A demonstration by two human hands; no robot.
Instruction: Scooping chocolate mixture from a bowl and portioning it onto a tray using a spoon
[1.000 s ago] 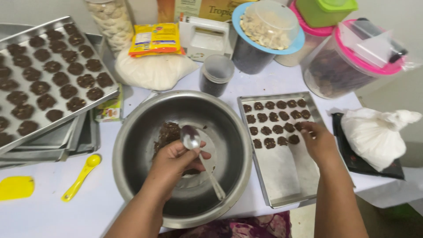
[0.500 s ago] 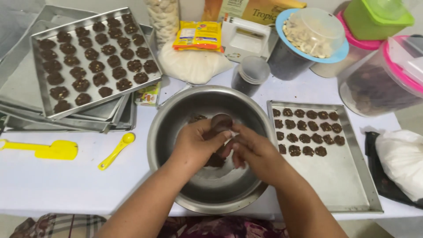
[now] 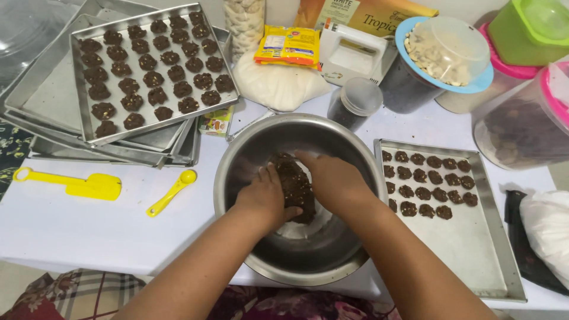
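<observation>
The head view looks down on a white table (image 3: 71, 231) with a large steel mixing bowl (image 3: 249, 154) at its middle. Inside the bowl lies a lump of dark brown dough (image 3: 294, 186), and both hands are pressed around it: the left hand (image 3: 264, 198) cups its left side with fingers curled, the right hand (image 3: 335, 181) covers its right side with fingers bent over the top. Whether either hand fully grips the dough cannot be told.

Just right of the bowl sits a baking tray (image 3: 468, 249) holding 3 rows of small dark dough pieces (image 3: 427, 192) at its far end. At the upper left, a second tray (image 3: 151, 65) full of dough pieces rests on a stack of empty trays. A yellow spatula (image 3: 89, 185) and a yellow measuring spoon (image 3: 172, 192) lie on the table left of the bowl. Lidded containers, a white hand mixer (image 3: 355, 53) and a white bag (image 3: 548, 225) stand along the far and right edges.
</observation>
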